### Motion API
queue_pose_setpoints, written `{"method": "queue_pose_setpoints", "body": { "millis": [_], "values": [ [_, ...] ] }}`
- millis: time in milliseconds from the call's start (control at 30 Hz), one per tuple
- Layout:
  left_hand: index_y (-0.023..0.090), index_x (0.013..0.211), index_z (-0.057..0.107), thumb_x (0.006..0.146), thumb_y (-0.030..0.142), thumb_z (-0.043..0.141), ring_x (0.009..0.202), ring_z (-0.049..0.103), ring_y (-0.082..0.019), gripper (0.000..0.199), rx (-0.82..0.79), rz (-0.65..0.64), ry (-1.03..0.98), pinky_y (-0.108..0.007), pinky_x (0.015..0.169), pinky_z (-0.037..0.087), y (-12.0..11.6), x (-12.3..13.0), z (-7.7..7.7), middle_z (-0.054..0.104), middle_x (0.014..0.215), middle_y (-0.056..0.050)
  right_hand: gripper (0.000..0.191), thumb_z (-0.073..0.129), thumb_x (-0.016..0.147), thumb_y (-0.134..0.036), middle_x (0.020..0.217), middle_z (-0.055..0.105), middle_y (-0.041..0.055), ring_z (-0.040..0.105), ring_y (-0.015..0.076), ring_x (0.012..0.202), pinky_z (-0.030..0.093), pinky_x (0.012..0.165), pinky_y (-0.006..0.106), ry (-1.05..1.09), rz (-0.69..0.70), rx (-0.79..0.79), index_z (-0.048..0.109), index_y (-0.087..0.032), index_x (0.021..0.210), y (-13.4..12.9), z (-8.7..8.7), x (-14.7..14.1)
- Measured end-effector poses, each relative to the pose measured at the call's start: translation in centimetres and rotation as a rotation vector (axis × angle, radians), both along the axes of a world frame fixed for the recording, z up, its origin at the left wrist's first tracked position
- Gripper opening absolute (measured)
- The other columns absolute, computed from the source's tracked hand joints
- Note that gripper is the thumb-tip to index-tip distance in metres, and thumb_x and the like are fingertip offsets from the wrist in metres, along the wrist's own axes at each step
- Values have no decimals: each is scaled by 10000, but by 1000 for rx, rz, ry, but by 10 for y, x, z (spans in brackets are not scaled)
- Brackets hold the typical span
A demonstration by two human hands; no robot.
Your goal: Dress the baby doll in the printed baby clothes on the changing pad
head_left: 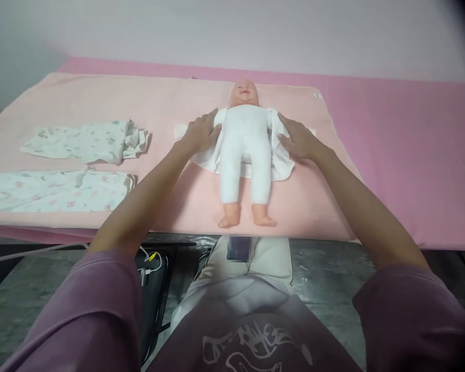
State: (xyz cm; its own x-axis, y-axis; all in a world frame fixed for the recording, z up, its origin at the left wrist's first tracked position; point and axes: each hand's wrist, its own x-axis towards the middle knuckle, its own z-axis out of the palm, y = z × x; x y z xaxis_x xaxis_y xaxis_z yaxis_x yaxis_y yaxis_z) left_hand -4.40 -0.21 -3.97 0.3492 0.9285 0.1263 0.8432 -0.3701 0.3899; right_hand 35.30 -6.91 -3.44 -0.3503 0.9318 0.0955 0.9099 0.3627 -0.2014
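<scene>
A baby doll (pixel 245 134) with a white body lies on its back, head toward the wall and bare feet toward me. A white garment (pixel 282 159) is spread beneath it, its sleeves reaching out to both sides. My left hand (pixel 202 133) rests on the garment beside the doll's arm on the left, fingers apart. On the other side, my right hand (pixel 297 137) touches the garment's edge near the doll's other arm, its fingers also apart. Parts of the sleeves are hidden under my hands.
Two folded patterned cloths, one upper (pixel 81 142) and one lower (pixel 58 191), lie at the left on the light pink mat (pixel 170 199). A darker pink cover (pixel 411 155) extends right. Below the table's left part are a black case (pixel 155 305) and cables.
</scene>
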Motion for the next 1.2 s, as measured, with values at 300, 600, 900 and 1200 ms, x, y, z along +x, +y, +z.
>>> {"method": "queue_pose_setpoints", "body": {
  "millis": [300,600,900,1200],
  "values": [
    [222,1705,562,1120,896,285,1661,460,-334,934,228,205,-238,-574,1410,329,-120,-36,13,572,1765,-145,684,440,1202,-521,1809,519,222,464,432,1680,364,1385,663,96,-147,229,457,-187,1798,-114,-3,15],
    [318,1149,744,1065,223,620,856,720,-275,177,566,-211,-474,-470,862,570,-390,-75,-121,784,964,-40,193,546,1145,-295,879,735,76,686,271,791,535,773,461,597,34,621,718,-275,1058,-361,-114,-59],
    [221,877,501,1240,339,406,799,567,-212,393,-153,-372,-509,-410,864,490,-493,-87,-209,610,811,-32,364,495,1215,-253,786,603,18,543,201,752,433,732,360,604,112,39,513,-245,851,-448,-237,-91],
    [242,857,450,1201,466,318,793,498,-254,432,-55,-1032,-386,-452,779,354,-424,-64,-235,582,786,-67,329,419,1171,-233,759,563,32,492,230,726,386,704,397,769,185,128,511,-250,855,-454,-279,-88]
  ]
}}
